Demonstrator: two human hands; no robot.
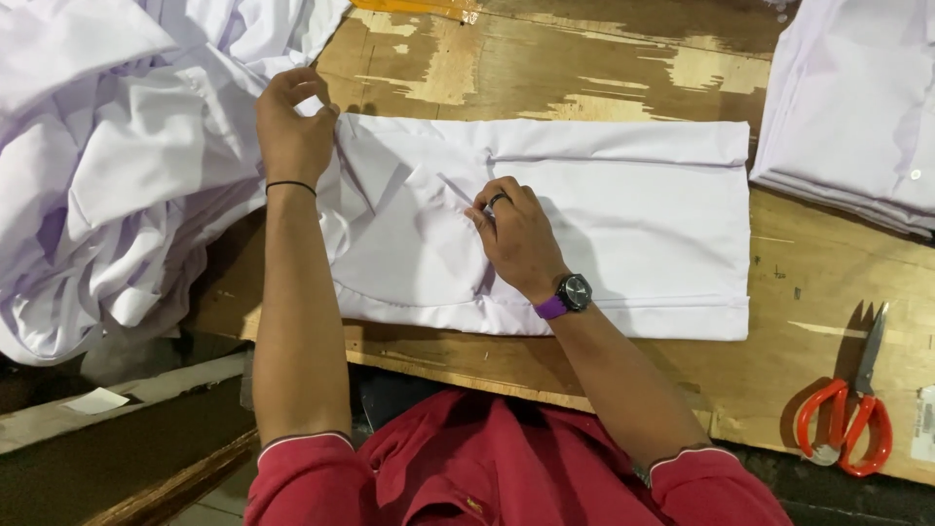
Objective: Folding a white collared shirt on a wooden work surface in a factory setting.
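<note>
A white folded garment (623, 224) lies flat across a worn wooden table (584, 68). My left hand (292, 127) pinches the garment's upper left corner, next to a big heap of loose white garments (107, 166). A thin black band circles that wrist. My right hand (516, 234) rests on the middle of the folded cloth, fingers curled and pressing a fold near its centre. It wears a ring and a dark watch on a purple strap. Red sleeves show at the bottom.
A neat stack of folded white garments (857, 107) sits at the top right. Red-handled scissors (852, 409) lie near the table's front right edge. A small white paper (95, 400) rests on a lower surface at the left.
</note>
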